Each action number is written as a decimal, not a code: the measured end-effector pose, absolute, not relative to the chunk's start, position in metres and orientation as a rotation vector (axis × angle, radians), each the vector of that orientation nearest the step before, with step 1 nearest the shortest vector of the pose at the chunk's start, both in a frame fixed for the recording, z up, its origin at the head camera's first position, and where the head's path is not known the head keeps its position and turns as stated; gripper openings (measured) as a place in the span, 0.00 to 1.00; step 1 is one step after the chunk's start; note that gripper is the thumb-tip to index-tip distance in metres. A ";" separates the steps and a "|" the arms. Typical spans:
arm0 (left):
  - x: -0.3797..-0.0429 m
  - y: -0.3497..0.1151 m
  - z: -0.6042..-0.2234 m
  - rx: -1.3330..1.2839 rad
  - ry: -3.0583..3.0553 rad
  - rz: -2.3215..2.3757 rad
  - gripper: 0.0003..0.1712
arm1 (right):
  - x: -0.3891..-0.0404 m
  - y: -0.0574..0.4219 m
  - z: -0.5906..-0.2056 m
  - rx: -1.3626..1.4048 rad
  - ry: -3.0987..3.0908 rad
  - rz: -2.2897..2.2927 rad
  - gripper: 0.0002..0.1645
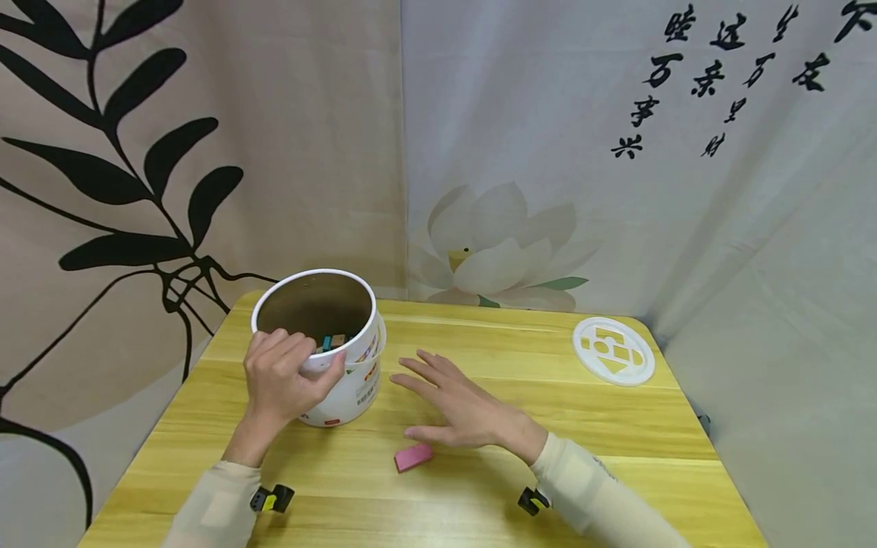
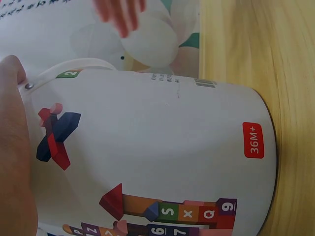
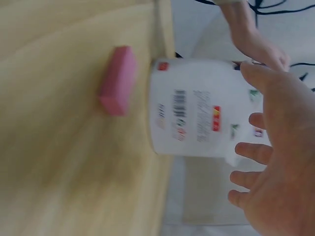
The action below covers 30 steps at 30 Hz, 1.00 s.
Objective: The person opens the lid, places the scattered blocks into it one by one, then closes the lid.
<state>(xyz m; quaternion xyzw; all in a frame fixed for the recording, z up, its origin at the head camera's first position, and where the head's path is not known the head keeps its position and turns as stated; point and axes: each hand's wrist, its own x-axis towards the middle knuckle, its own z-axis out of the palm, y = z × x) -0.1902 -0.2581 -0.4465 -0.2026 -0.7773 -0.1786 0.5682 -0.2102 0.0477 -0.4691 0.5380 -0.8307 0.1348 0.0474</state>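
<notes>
My left hand [image 1: 284, 373] grips the near rim of a white bucket [image 1: 342, 396], fingers over the edge and thumb along the outside. A few coloured blocks [image 1: 334, 342] show at the bottom inside; the near wall hides the rest. Printed block pictures and a red 36M+ label [image 2: 253, 140] mark the bucket's side in the left wrist view. My right hand [image 1: 459, 403] is spread above the table, right of the bucket, holding nothing. Just below its thumb lies a pink block [image 1: 413, 457] on the wood, seen whole in the right wrist view as well.
A flat white disc with cut-out shapes [image 1: 613, 351] lies at the table's far right corner. The wooden table [image 1: 479, 502] ends at a printed curtain [image 1: 329, 152] behind. A thin white handle [image 1: 381, 339] hangs on the bucket's right side.
</notes>
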 end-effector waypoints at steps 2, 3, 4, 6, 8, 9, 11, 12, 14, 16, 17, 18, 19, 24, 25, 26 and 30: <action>-0.191 -0.258 -0.447 -0.476 -1.824 -0.419 0.27 | -0.206 0.046 -0.479 1.659 -2.574 0.383 0.49; -0.191 -0.258 -0.447 -0.475 -1.824 -0.419 0.27 | -0.203 0.045 -0.483 1.673 -2.586 0.371 0.50; -0.191 -0.258 -0.447 -0.474 -1.824 -0.419 0.27 | -0.201 0.044 -0.488 1.689 -2.591 0.354 0.50; -0.191 -0.257 -0.447 -0.472 -1.822 -0.420 0.27 | -0.197 0.042 -0.496 1.724 -2.591 0.304 0.50; -0.191 -0.257 -0.447 -0.470 -1.819 -0.421 0.27 | -0.194 0.041 -0.504 1.756 -2.581 0.257 0.50; -0.191 -0.257 -0.447 -0.470 -1.819 -0.422 0.27 | -0.193 0.041 -0.507 1.771 -2.571 0.232 0.50; -0.191 -0.257 -0.447 -0.470 -1.818 -0.421 0.27 | -0.191 0.040 -0.513 1.797 -2.554 0.183 0.50; -0.191 -0.257 -0.447 -0.469 -1.818 -0.422 0.27 | -0.190 0.039 -0.515 1.810 -2.547 0.163 0.50; -0.191 -0.258 -0.447 -0.469 -1.818 -0.423 0.27 | -0.188 0.038 -0.518 1.829 -2.535 0.145 0.49; -0.191 -0.258 -0.446 -0.469 -1.819 -0.422 0.27 | -0.186 0.038 -0.520 1.840 -2.526 0.128 0.47; -0.191 -0.258 -0.446 -0.469 -1.819 -0.423 0.27 | -0.186 0.037 -0.521 1.841 -2.525 0.120 0.47; -0.191 -0.257 -0.446 -0.469 -1.820 -0.423 0.27 | -0.185 0.036 -0.522 1.841 -2.526 0.113 0.46; -0.191 -0.257 -0.446 -0.468 -1.821 -0.421 0.27 | -0.185 0.036 -0.523 1.839 -2.530 0.112 0.45; -0.190 -0.257 -0.446 -0.468 -1.819 -0.424 0.27 | -0.183 0.034 -0.526 1.827 -2.529 0.102 0.40; -0.190 -0.257 -0.446 -0.468 -1.820 -0.424 0.27 | -0.183 0.034 -0.527 1.827 -2.523 0.105 0.38; -0.190 -0.257 -0.446 -0.469 -1.820 -0.426 0.27 | -0.182 0.033 -0.527 1.828 -2.515 0.110 0.36; -0.190 -0.256 -0.446 -0.471 -1.826 -0.430 0.27 | -0.183 0.034 -0.529 1.833 -2.485 0.107 0.27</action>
